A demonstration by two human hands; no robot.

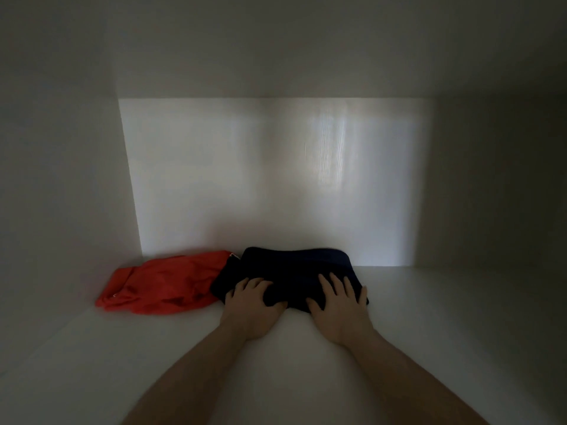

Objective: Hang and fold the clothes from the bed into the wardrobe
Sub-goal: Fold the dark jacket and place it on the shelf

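The white shelf [460, 302] lies open rightward; a red garment [165, 283] touching the navy bundle [294, 268] blocks the left.

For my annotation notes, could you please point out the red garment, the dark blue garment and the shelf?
red garment [162, 283], head view, middle of fabric.
dark blue garment [291, 268], head view, top fold.
shelf [445, 302], head view, bare surface.

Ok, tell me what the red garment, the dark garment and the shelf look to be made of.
Red garment: thin woven or jersey cloth, probably; it lies in fine crumpled creases with a slight sheen.
Dark navy garment: thicker, matte fabric, perhaps knit; it folds in soft rounded edges, though the dim light hides its texture.
Shelf: smooth white board, likely laminate or painted wood; flat and even, like the faintly glossy back panel.
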